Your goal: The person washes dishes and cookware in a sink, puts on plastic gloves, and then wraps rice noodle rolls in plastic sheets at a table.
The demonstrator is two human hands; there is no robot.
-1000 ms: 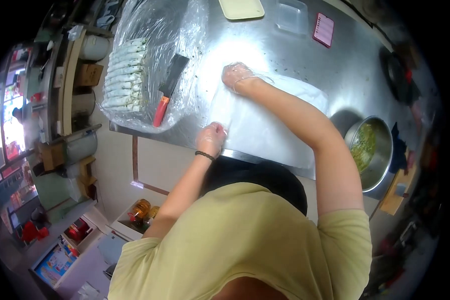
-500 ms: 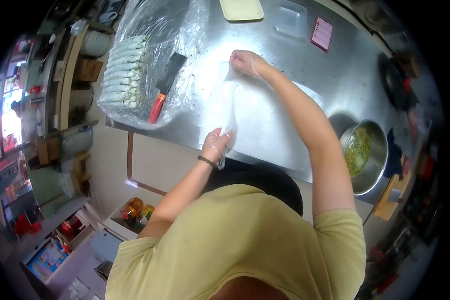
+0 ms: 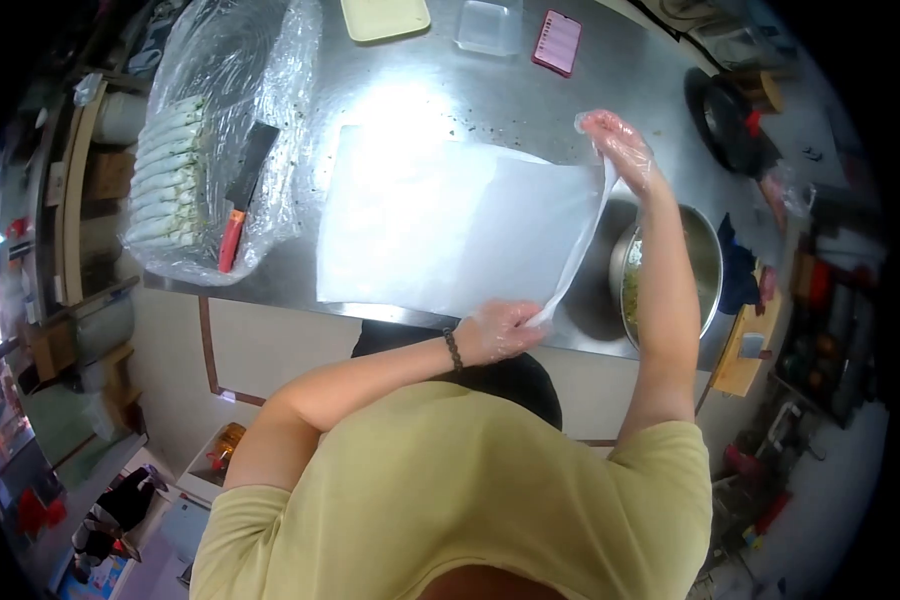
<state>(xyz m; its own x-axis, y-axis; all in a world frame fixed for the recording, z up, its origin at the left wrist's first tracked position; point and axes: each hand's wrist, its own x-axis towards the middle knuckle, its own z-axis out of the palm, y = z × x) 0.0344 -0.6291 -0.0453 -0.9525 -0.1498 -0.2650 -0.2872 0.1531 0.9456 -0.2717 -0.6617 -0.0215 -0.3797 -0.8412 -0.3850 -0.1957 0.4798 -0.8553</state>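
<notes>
While both gloved hands pinch the near-right edge of a thin plastic sheet (image 3: 440, 225), the right hand (image 3: 618, 145) lifts its corner above the counter (image 3: 490, 90) and the left hand (image 3: 500, 328) grips the other corner at the counter's front edge. The sheet lies spread to their left; a steel bowl (image 3: 705, 265) sits just beneath the right hand. This looks like spreading; lowering that edge smoothly probably comes next.

I can read no text, label, brand or number anywhere from here. The pink card (image 3: 557, 42) at twelve o'clock on the counter (image 3: 490, 95) carries rows of marks, but they are too small and blurred to read.
</notes>
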